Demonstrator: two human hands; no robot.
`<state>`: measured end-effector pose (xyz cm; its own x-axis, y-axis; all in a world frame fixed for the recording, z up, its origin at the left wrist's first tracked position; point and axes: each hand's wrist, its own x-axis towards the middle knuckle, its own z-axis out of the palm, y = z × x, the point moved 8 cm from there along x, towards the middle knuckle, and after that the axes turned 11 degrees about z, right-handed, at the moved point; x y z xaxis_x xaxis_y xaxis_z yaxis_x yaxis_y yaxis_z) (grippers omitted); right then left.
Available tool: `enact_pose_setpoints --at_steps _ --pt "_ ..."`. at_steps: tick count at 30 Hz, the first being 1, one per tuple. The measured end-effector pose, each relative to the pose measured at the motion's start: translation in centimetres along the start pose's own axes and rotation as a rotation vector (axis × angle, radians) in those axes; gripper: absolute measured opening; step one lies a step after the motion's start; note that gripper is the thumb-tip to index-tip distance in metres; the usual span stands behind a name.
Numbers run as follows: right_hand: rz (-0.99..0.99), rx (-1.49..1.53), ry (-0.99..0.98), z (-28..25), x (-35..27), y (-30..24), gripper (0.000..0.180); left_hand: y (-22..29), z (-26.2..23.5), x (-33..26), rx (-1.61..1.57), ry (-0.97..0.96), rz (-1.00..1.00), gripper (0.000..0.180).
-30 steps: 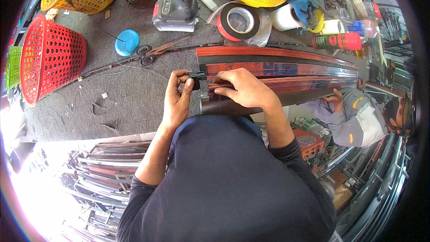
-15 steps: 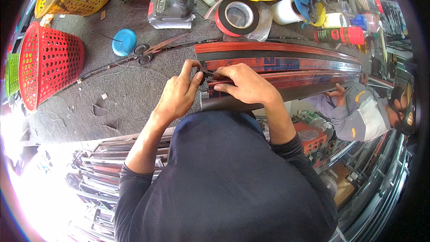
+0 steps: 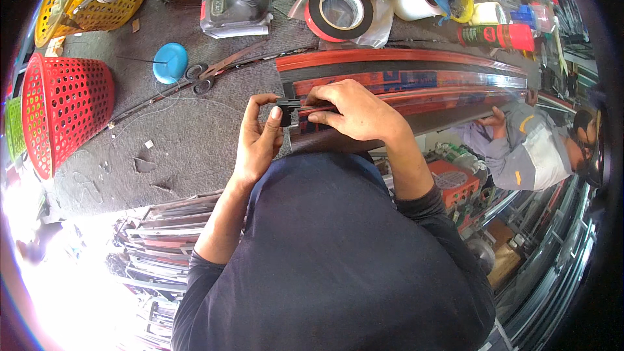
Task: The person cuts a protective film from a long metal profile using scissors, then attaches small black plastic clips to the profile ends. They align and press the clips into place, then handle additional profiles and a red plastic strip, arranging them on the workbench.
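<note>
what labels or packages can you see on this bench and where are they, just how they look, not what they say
Spray can: lying on its side, upper right; dark label, red cap end.
Sticker strip: on the long red and black trim, just beyond the right hand; rectangular, blue and orange.
Label: on the grey power tool's battery base, top centre; small, dark with red.

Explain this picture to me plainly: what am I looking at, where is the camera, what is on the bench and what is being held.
A camera on a person's head looks down at their own two bare hands; the wide lens bends the edges. The left hand pinches a small black clip at the end of a long red and black trim strip, which the right hand presses down. On the grey bench lie a red basket, a power drill, a tape roll, scissors and a blue lid. Another person works at right.
</note>
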<state>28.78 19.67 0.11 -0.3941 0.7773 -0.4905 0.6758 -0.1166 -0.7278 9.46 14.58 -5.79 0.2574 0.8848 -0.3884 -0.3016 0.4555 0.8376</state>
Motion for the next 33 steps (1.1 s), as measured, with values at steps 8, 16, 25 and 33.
enact_pose_setpoints --at_steps 8,16,25,33 --pt "-0.012 0.013 -0.039 -0.2 -0.1 -0.5 0.03 0.1 0.2 0.7 0.112 -0.056 0.026 0.036" --pt "0.008 0.036 -0.003 -0.2 0.4 0.1 0.027 -0.5 -0.2 0.4 0.055 -0.007 -0.086 0.034" --pt "0.009 0.0 -0.007 -0.6 0.8 0.2 0.031 -0.6 -0.1 0.2 0.125 0.003 -0.029 0.035" --pt "0.006 -0.014 -0.002 -0.7 1.0 0.0 0.033 0.1 -0.4 0.4 0.013 0.181 -0.013 0.034"
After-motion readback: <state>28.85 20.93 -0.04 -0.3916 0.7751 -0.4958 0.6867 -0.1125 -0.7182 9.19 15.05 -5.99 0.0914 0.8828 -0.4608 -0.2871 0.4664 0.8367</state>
